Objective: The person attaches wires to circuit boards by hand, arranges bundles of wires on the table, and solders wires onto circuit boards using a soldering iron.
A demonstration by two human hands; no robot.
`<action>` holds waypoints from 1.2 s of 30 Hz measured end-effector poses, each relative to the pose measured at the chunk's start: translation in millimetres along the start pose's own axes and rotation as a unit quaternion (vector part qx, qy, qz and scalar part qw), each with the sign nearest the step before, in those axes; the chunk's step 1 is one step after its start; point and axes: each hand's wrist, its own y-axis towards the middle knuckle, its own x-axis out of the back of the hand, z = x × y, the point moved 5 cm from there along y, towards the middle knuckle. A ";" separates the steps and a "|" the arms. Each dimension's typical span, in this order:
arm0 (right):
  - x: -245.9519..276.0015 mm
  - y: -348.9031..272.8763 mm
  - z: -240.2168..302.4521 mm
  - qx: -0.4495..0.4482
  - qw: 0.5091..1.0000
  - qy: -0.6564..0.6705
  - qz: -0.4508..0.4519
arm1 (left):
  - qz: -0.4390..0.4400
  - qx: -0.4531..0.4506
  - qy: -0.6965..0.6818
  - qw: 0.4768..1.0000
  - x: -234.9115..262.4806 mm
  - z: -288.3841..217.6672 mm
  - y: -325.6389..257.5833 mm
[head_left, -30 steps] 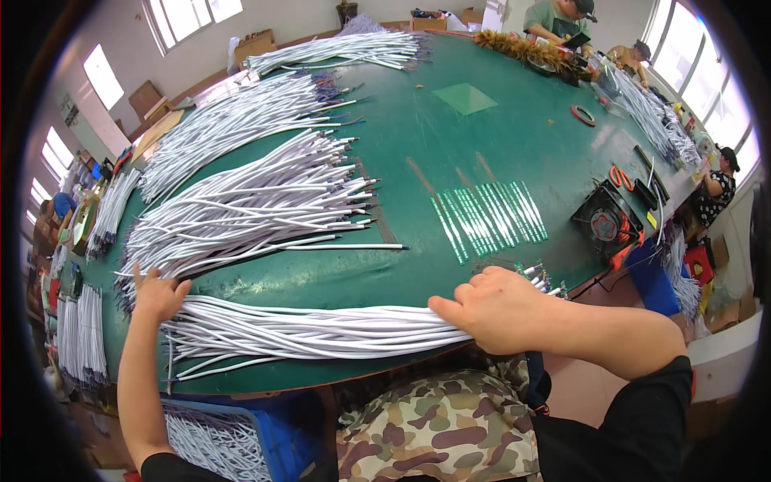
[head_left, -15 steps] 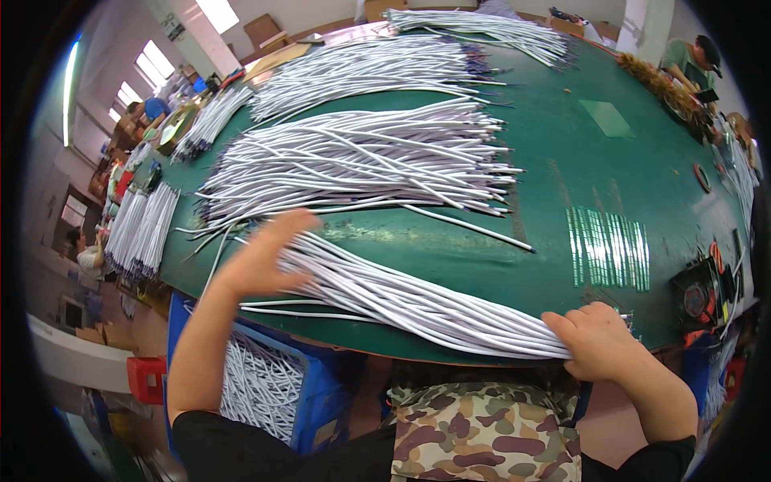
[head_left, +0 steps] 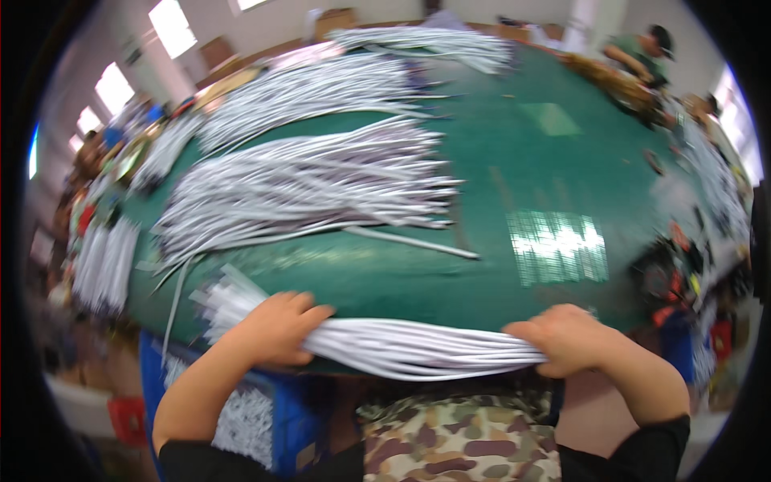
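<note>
- 1 large green-topped table (head_left: 474,169): spreads out beyond the fingers of the left hand (head_left: 277,328) and right hand (head_left: 569,339).
- 1 broad pile of long white round cables (head_left: 305,181): on the tabletop, farther out than the left fingers and apart from them.
- 1 blue plastic crate (head_left: 291,410): below the left fingers, under the near table edge; pale contents, blurred.
- 1 bundle of smooth white round cables (head_left: 426,349): the item in hand, stretched between the left and right fingers at the near table edge; its left ends fan out past the left hand, its right ends are hidden by the right hand.
- 1 row of thin green strips (head_left: 558,247): on the tabletop, just out from the right fingers; glare prevents a count.

Handling note: in judgement, 2 even grips suit this bundle best, with the left fingers gathering all strands before they tighten. The strands sag between the hands, so light tension would help them lie parallel. The splayed left ends look likeliest to stray.

Pose: forearms angle inward from the lower corners, elbows bent. Left fingers curve over the bundle, thumb on the near side; firmness cannot be told. Right fingers wrap it closely, thumb pointing left along the strands.
</note>
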 end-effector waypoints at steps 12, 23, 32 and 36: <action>-12.5 1.6 -19.2 -0.005 1.000 -0.016 -0.020 | -0.028 0.037 0.061 0.997 2.1 -10.6 -30.1; -3.3 9.7 -20.5 0.020 0.998 -0.019 -0.049 | -0.065 0.044 0.035 0.996 -24.3 -9.3 -59.9; -1.5 16.7 -1.2 0.021 0.998 -0.052 -0.002 | 0.065 0.088 -0.085 0.990 -7.3 17.7 -66.6; 12.3 20.8 3.5 0.028 0.999 -0.026 -0.039 | -0.012 0.100 -0.010 0.995 43.3 27.3 -67.5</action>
